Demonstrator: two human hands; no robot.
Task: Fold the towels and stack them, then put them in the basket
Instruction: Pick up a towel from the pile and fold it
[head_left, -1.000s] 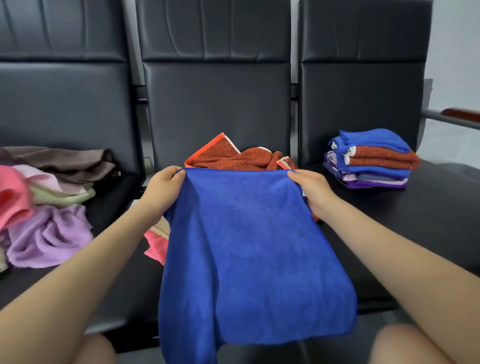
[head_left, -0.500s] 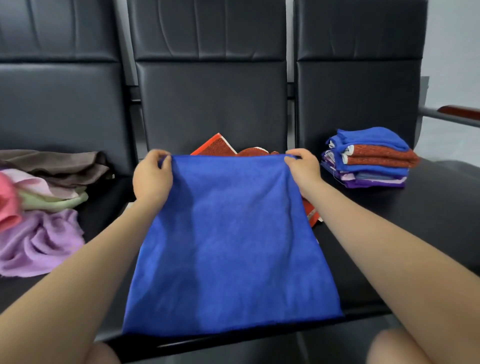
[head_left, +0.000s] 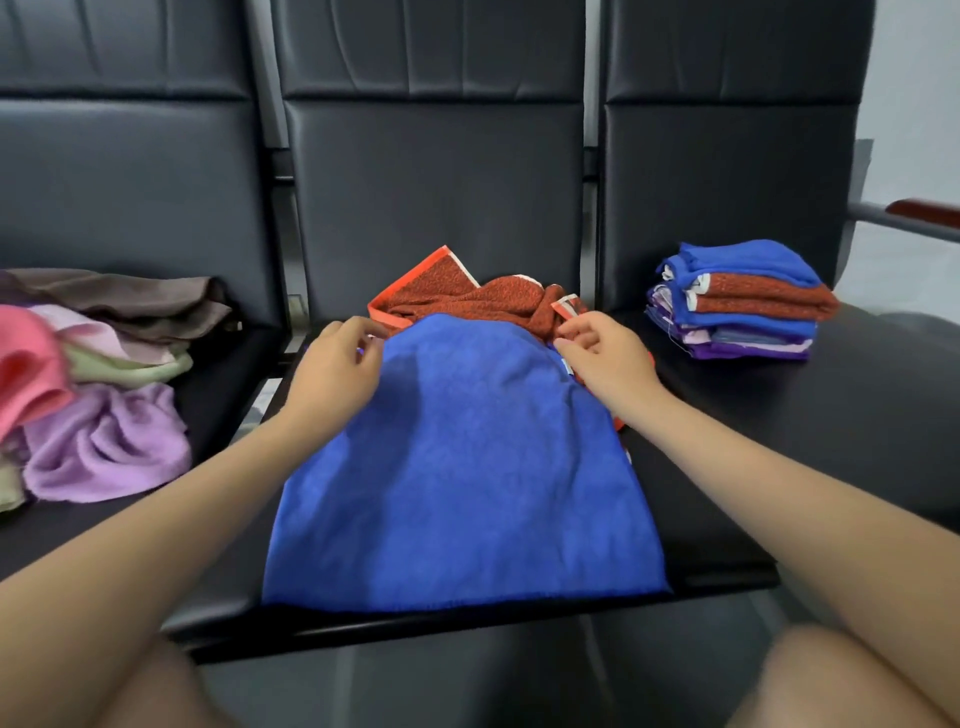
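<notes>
On the middle seat: a blue towel (head_left: 462, 467) is lying spread flat, its near edge reaching the seat's front lip and its far edge lying over a crumpled orange-red towel (head_left: 483, 301).
Left hand: the left hand (head_left: 332, 371) is resting at the towel's far left corner with fingers loosely curled; whether it is pinching the cloth cannot be told.
Right hand: the right hand (head_left: 597, 353) is hovering at the far right corner, fingers bent and slightly apart; a pinch on the cloth cannot be made out either.
Step in hand: judging from the flat cloth, the person is laying out this towel ready for its first fold.
Next move: this is likely calling for a grip on both far corners, bringing them toward the near edge so the edges are meeting evenly.
Finished work: a folded stack (head_left: 737, 301) of blue, red and purple towels is sitting on the right seat (head_left: 857, 415), well apart from the hands.
Waiting work: unfolded towels (head_left: 98, 389) in pink, lilac, green and brown are heaped on the left seat.
Basket: none is showing.
Edges and room: the towel is filling most of the seat width; bare black seat is showing beside the stack, while the front lip is dropping away just past the near hem.
</notes>
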